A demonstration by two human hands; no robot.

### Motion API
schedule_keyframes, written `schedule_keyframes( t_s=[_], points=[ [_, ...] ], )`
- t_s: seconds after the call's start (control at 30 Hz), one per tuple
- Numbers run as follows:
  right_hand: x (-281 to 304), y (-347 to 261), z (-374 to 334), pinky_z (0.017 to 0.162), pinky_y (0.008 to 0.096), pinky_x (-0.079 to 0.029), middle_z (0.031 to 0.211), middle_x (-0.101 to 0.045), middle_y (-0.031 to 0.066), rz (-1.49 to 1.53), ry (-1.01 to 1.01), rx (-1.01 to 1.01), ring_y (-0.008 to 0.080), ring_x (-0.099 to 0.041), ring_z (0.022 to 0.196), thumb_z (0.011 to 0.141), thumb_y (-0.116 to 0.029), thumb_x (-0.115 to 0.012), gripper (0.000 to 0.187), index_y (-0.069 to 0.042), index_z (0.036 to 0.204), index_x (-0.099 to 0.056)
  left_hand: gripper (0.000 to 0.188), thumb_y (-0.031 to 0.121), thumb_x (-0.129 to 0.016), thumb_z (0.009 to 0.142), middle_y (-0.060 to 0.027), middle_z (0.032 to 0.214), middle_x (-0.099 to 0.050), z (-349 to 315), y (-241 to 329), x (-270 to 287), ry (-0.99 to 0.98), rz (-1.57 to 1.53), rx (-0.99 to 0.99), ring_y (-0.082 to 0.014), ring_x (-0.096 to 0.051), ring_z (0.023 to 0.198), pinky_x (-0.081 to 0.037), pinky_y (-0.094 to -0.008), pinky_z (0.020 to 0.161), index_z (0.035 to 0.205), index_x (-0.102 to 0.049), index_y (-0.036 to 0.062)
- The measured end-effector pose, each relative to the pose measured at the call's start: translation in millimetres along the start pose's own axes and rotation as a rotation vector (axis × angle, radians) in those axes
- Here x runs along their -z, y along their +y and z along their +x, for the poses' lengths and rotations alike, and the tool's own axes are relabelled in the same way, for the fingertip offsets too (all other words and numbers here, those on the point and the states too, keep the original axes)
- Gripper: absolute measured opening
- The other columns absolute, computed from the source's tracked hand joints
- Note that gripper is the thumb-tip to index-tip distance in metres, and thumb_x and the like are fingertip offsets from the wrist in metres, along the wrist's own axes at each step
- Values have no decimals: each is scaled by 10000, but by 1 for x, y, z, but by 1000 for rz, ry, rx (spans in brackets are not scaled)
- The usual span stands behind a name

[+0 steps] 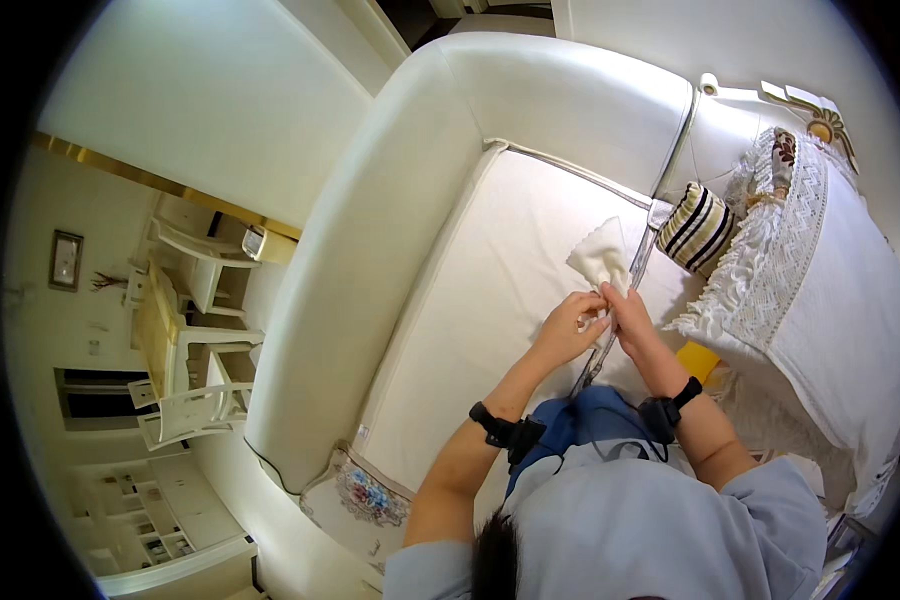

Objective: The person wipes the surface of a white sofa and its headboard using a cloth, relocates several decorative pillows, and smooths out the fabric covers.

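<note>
A small cream-white cloth [602, 252] is bunched at its lower part, and its upper end fans out above my hands. My right hand [625, 312] pinches the gathered part. My left hand [572, 322] is curled round the cloth just to the left, its fingertips close to the right hand's. Part of the cloth between the fingers is hidden. Both hands are over the white sofa seat [480, 260], near the seam by its right edge.
The sofa's pale padded back [360, 220] curves round the seat. A striped cushion [698, 230] leans at the right, beside a lace-trimmed white cover [820, 260]. A yellow item [698, 360] lies below it. A floral cover [360, 500] lies at lower left; a dining table [160, 320] and chairs stand beyond.
</note>
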State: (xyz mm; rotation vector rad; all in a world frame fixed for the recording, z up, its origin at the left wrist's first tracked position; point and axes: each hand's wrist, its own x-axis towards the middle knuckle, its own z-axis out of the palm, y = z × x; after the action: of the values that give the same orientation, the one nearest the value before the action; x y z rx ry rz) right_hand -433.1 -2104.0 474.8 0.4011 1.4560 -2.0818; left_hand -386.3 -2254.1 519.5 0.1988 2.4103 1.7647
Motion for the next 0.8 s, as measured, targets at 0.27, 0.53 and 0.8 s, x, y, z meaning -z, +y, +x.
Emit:
schedule_keyframes(
  t_s=[0.27,0.53,0.8],
  points=[
    [-12,-36,37,687,289,-474,972,-601,47,-60,48,17,133,-576,825,925,-323,-562,380,-35,1171,-527,380,200,-611,907,-144,1135,-603,34,-26,46,44,138,116,-200,-617,960,-510,-320,795,1215,-538,-10],
    [-61,-39,66,749,269,-469,1030,-623,60,-308,-323,-37,122,-585,875,928,-533,-504,594,-18,1223,-533,589,169,-656,884,-181,1107,-607,70,-52,90,68,-578,378,-194,-603,989,-475,-287,860,1358,-358,-11],
    [-107,-23,129,784,290,-500,1029,-649,103,-398,28,315,152,-599,953,824,-198,-713,518,48,1231,-507,535,170,-731,809,-167,1085,-608,107,-108,190,252,-444,395,-184,-611,951,-504,-289,789,1206,-459,-65]
  ],
)
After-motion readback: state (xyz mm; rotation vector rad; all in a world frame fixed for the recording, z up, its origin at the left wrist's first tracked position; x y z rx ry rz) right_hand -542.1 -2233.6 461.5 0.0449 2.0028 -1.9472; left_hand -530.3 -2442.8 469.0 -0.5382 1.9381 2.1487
